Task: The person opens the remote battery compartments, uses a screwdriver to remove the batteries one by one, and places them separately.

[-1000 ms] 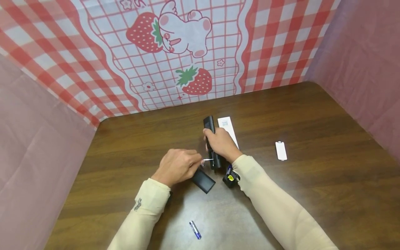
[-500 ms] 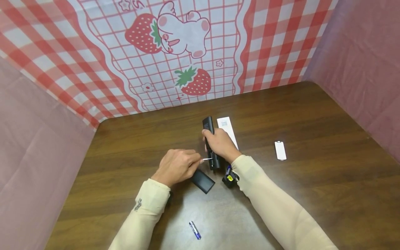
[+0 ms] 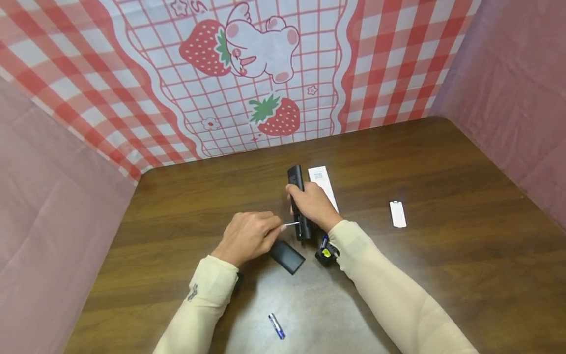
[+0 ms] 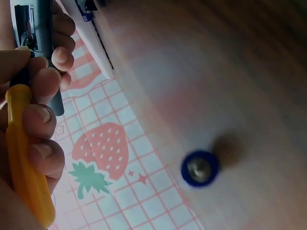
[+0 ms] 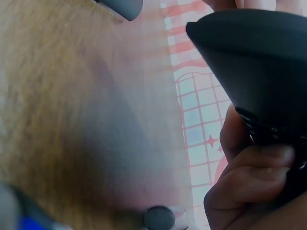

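Observation:
My left hand grips a screwdriver; its yellow handle shows in the left wrist view, fingers curled around it. The thin metal shaft reaches right to the open battery compartment of a black remote control; exactly what the tip touches is too small to tell. Held by my right hand, thumb on top, the remote fills the upper right of the right wrist view. A black battery cover lies below the left hand.
A battery lies near the table's front, another beside my right wrist. A long white object with a printed code is partly under the right hand. Further right lies a small white cover. A checked cloth hangs behind the table.
The left hand and screwdriver have shifted slightly left, and the shaft's angle has changed a little. The right hand keeps the remote in nearly the same spot.

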`<state>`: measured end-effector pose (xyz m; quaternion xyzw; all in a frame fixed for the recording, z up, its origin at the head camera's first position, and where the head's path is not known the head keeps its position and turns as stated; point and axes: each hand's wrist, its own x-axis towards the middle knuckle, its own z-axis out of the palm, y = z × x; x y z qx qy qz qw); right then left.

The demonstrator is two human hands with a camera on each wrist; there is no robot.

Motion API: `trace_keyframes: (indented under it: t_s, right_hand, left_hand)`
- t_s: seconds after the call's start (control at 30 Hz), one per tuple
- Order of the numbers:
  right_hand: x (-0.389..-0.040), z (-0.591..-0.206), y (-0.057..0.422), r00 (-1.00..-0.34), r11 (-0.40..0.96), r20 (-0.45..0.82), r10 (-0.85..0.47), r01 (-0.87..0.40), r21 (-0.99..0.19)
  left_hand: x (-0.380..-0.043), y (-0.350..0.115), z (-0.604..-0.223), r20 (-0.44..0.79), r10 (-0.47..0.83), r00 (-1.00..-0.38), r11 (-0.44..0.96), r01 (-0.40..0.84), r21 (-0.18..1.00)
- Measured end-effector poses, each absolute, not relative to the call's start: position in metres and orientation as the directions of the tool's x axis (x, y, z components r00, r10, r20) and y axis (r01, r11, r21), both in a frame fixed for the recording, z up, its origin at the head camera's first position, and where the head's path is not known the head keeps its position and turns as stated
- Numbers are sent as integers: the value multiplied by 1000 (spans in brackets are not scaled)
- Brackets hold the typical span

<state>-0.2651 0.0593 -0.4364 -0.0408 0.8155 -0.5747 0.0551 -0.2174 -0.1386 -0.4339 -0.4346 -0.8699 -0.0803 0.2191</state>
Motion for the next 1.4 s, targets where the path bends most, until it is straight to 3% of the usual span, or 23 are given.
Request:
trace_keyframes:
  t_s: [0.53, 1.4]
  right_hand:
    - [-265, -437, 60, -990, 327, -32, -140, -16, -945]
    - [-263, -434, 59, -987, 329, -24, -160, -30, -944]
  left_hand:
    - [-213, -146, -433, 507, 694, -512, 615, 788, -46]
    - [-203, -166, -434, 519, 629, -579, 703, 708, -63]
